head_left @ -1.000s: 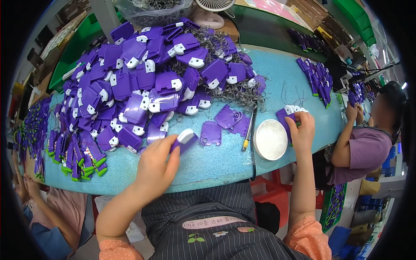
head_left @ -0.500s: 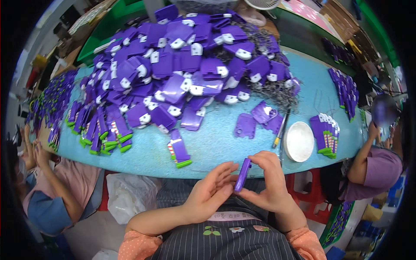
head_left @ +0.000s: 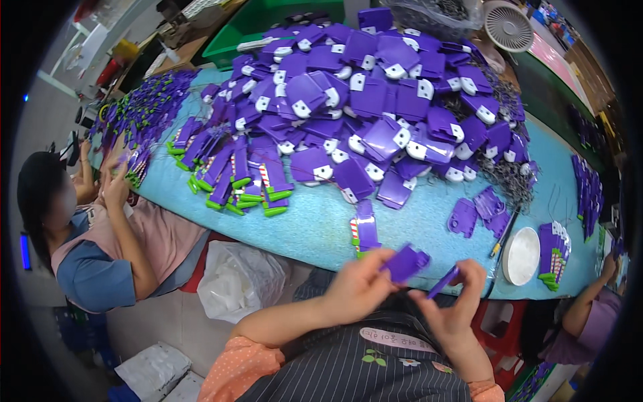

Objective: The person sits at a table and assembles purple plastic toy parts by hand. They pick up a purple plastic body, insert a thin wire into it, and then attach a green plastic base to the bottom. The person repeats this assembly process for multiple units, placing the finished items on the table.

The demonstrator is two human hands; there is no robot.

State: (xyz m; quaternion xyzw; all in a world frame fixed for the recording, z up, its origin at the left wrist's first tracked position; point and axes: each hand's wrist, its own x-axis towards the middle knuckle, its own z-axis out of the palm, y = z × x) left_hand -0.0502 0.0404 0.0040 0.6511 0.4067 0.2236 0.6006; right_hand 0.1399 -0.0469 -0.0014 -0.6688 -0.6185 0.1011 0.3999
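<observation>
My left hand [head_left: 355,288] pinches a flat purple plastic shell [head_left: 406,263] over the near edge of the table. Just to its right, my right hand [head_left: 459,305] grips a second purple plastic piece [head_left: 443,282], seen almost edge-on between thumb and fingers. The two pieces are apart. Beyond my left hand lies a purple case with a green end and a red-and-white striped strip [head_left: 365,226]. Several loose purple shells [head_left: 462,218] rest farther right, past my right hand.
A large heap of purple cases with white ends [head_left: 375,97] covers the blue table [head_left: 295,224]. Green-ended cases [head_left: 258,181] lie at its left. A white bowl [head_left: 521,256] and a yellow-handled tool [head_left: 495,249] stand right. Co-workers sit at both sides; a plastic bag [head_left: 238,281] is left of me.
The single purple item in my right hand has become two pieces, one in each hand. My left hand has closed on its piece. The view has swung left.
</observation>
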